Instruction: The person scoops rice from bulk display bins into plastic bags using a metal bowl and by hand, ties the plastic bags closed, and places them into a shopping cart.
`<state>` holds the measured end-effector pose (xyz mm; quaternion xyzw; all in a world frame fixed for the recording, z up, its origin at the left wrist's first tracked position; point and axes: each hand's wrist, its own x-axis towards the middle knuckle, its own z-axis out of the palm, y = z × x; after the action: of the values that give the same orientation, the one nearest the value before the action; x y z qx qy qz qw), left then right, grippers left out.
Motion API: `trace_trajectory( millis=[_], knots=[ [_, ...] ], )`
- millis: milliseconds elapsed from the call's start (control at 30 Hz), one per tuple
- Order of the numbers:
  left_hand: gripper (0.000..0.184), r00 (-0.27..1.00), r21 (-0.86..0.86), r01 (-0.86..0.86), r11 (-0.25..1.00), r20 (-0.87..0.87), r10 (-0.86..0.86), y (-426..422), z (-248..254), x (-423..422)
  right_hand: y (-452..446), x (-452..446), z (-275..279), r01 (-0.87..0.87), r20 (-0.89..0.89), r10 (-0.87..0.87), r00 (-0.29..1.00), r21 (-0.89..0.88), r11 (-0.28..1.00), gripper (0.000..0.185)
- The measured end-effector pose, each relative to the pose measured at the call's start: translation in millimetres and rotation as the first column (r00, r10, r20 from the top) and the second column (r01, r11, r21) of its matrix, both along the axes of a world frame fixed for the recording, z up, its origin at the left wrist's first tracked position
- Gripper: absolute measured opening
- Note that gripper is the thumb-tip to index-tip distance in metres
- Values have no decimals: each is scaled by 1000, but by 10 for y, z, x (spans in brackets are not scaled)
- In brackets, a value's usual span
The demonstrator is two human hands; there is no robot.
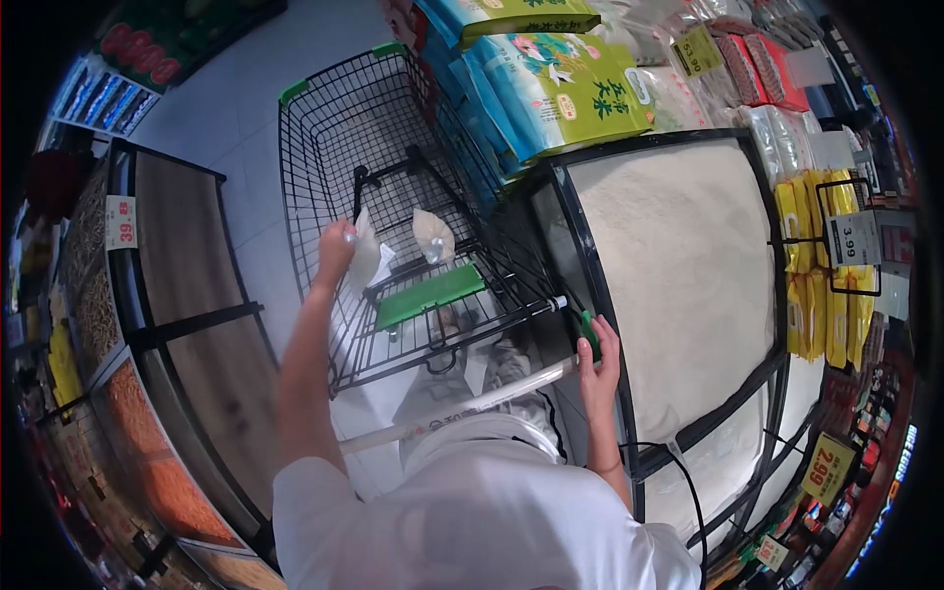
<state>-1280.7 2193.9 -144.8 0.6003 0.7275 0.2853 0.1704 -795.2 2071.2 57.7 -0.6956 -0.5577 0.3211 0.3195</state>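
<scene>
My left hand (337, 248) reaches over the shopping cart with its fingers closed at the top of a small clear bag of pale grain (365, 254). A white label (382, 265) shows beside that bag. A second small bag of pale grain (433, 236) lies in the black wire shopping cart (324, 128), to the right of the first. My right hand (600, 369) is at the right end of the cart's pale handle bar (492, 393), with its fingers bent against a green end piece (590, 336). The green flap (431, 295) lies between the handle and the basket.
A large bin of white grain (678, 256) stands close on the right, with printed rice bags (560, 93) stacked behind it. Dark-framed bins (192, 236) line the left. Yellow packets (806, 265) hang at far right. Tiled floor (221, 118) runs ahead, left of the cart.
</scene>
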Motion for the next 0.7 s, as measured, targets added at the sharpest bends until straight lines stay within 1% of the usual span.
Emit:
trace_trajectory(
  millis=[33, 100, 133, 200, 267, 367, 433, 533, 567, 667, 700],
  knots=[
    [16, 1000, -40, -20, 999, -6, 19, -46, -149, -49, -7, -23, -66, 15, 6, -15, 1000, -1, 1000, 38],
    [17, 998, -118, -56, 991, -21, 54, -150, -413, -111, -33, -8, -203, -26, 168, 23, 985, 15, 1000, 38],
    [18, 999, -111, -47, 993, -15, 46, -169, -505, -100, -17, -29, -235, -48, 247, 40, 968, 23, 999, 38],
    [20, 999, -101, -34, 994, -3, 34, -241, -686, -65, -7, -81, -272, -67, 325, 49, 944, 45, 997, 34],
    [23, 998, -89, -56, 994, 12, 57, -294, -876, -45, -4, -98, -298, -97, 412, 64, 909, 60, 993, 33],
    [27, 992, -76, -122, 990, 18, 124, -309, -1185, -30, 8, -128, -314, -83, 419, 51, 907, 58, 995, 33],
    [28, 982, -101, -187, 977, 1, 188, -277, -1248, 25, 17, -148, -309, -73, 430, 50, 901, 38, 997, 33],
    [20, 984, -87, -180, 980, -4, 181, -233, -1385, 45, 17, -175, -303, -66, 452, 51, 891, 17, 998, 33],
    [21, 982, -86, -181, 980, 34, 184, -200, -1437, 49, 15, -178, -312, -63, 458, 48, 887, 18, 998, 34],
    [22, 951, -151, -294, 944, 56, 305, -187, -1596, 165, 51, -210, -307, -52, 479, 41, 877, 9, 999, 35],
    [25, 964, -173, -255, 951, 29, 264, -235, -1763, 137, 52, -219, -304, -48, 485, 40, 874, 4, 999, 36]
  ],
)
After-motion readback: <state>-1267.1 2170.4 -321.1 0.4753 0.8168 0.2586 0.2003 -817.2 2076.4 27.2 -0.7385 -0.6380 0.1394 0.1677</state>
